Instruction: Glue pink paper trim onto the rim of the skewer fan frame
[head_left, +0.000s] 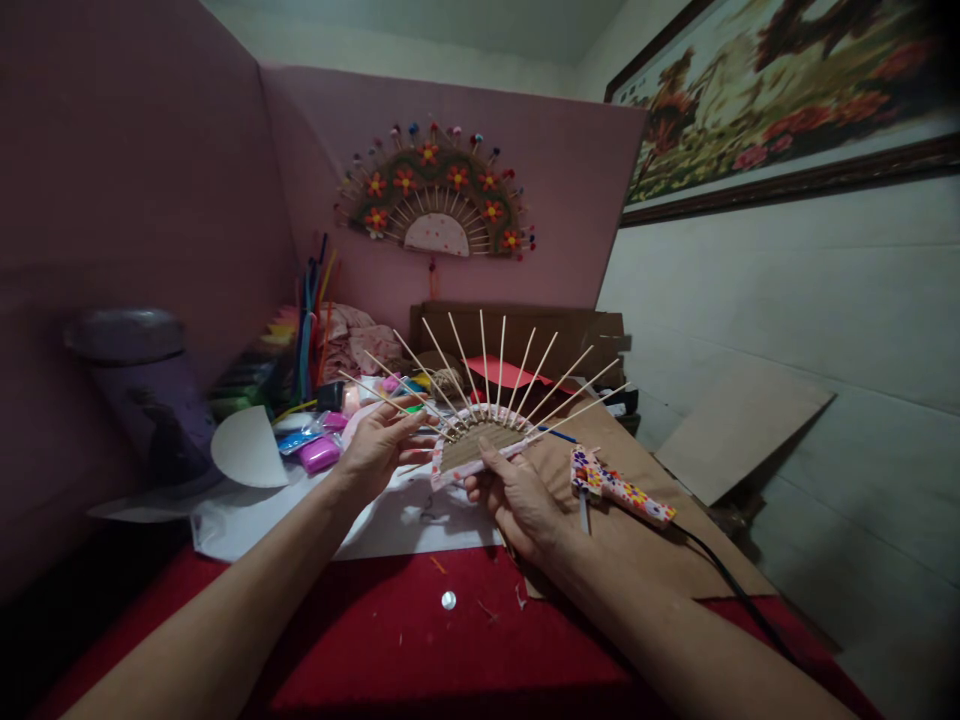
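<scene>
A half-round cardboard fan base (480,447) with a white, red-dotted edge is held up over the table, its plain brown face toward me. Several thin wooden sticks (484,350) spread out from its curved edge. My right hand (517,490) grips the base at its lower right, thumb on the front and fingers behind. At the left side, my left hand (386,445) has its fingers apart, right by the leftmost sticks; whether they touch is hard to see. A flower-patterned glue gun (619,487) lies on cardboard to the right of my right hand.
A finished fan (435,195) hangs on the pink wall. To the left stand a blurred tumbler (146,400) and a white half-disc (247,448). Pink and blue packets (321,452) lie on white paper (247,525). A cardboard sheet (660,545) and small silver disc (448,600) rest on red cloth.
</scene>
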